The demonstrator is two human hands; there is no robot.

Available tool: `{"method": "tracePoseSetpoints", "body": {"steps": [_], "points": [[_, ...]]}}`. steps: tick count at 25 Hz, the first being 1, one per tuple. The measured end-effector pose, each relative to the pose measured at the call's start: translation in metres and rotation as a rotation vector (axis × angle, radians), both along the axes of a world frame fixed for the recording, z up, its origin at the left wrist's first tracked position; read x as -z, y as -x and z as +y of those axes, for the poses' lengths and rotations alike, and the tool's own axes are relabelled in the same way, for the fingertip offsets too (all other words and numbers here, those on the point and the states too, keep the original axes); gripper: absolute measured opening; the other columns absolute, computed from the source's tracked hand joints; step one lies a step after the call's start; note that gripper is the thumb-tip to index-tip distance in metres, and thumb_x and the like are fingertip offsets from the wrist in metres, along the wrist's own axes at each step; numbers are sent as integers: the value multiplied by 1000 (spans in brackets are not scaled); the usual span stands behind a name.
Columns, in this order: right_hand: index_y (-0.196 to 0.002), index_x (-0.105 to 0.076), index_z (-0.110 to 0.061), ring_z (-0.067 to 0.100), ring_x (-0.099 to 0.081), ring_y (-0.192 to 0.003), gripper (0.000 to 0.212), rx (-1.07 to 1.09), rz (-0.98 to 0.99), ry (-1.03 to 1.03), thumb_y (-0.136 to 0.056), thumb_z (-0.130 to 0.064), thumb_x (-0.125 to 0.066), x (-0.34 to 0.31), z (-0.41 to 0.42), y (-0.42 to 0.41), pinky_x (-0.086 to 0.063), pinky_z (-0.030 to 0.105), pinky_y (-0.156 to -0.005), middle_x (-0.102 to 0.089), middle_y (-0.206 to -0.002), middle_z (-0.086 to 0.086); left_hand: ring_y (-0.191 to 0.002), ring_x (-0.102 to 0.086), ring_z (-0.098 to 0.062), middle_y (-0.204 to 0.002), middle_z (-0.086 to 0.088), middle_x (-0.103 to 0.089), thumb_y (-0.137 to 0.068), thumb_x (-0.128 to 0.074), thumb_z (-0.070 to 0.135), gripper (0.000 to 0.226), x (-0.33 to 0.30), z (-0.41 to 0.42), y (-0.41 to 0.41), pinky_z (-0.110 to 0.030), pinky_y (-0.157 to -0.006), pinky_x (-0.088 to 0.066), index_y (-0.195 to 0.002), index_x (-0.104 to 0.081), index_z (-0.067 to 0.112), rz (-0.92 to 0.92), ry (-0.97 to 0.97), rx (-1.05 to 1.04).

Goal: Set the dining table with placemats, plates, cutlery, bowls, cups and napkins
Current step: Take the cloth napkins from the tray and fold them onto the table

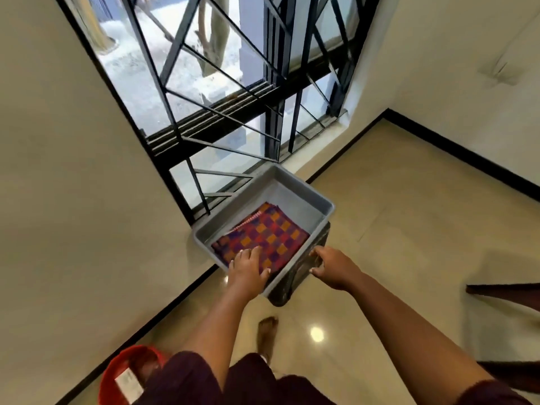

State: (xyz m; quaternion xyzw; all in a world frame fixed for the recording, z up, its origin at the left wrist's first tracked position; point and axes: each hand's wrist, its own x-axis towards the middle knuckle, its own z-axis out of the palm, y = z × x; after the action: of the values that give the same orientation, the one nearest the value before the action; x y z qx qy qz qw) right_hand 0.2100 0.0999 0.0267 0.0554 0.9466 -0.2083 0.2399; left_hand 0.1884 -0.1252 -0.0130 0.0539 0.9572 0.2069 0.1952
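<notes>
Head view, looking down, and it's all about the grey tub point(295, 185), a shallow plastic bin perched on a dark stool or stand point(295, 283) whose make is hard to read. Lying flat on the tub's floor are the checked placemats point(264, 238), purple, red and orange squares, folded or stacked, pushed toward the tub's near-left side with bare grey floor showing at the far side.

Left hand point(248, 268) is inside the tub at its near rim, fingers spread fairly straight and lying on the near edge of the placemats; whether the thumb has hooked under the cloth I cannot tell. Right hand point(331, 268) is just outside the tub at its near-right corner, fingers loosely curled and apart, nothing in them, close against the dark stand's side, and whether they touch it I cannot say.

Behind the tub rises a tall window with a black metal grille point(222, 92). Cream walls flank it. Below the tub, on the glossy beige floor tiles point(409, 229), a bare foot point(267, 331) stands, and a bright ceiling-light reflection shines beside it. Toward the lower left from the tub sits a red plastic bucket or basket point(125, 375) with a white label. Off to the tub's right, a dark wooden furniture edge point(502, 290) pokes in.
</notes>
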Motion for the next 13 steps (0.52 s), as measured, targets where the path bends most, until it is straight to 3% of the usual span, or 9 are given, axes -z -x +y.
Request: {"method": "tracePoseSetpoints", "body": {"steps": [6, 13], "points": [[-121, -55, -20, 24, -60, -107, 37, 28, -101, -57, -87, -35, -63, 11, 35, 115, -51, 39, -88, -61, -123, 5, -132, -39, -25, -146, -3, -39, -95, -53, 37, 62, 14, 45, 105, -43, -108, -36, -149, -23, 27, -143, -65, 93], [-122, -55, -19, 28, -57, -110, 37, -123, -242, -94, -88, -35, -59, 83, 50, 189, -49, 39, -90, -59, -124, 8, -124, -53, -23, -144, -6, -45, -95, -56, 34, 70, 65, 84, 170, -41, -99, -47, -149, -12, 37, -354, -231, 64]]}}
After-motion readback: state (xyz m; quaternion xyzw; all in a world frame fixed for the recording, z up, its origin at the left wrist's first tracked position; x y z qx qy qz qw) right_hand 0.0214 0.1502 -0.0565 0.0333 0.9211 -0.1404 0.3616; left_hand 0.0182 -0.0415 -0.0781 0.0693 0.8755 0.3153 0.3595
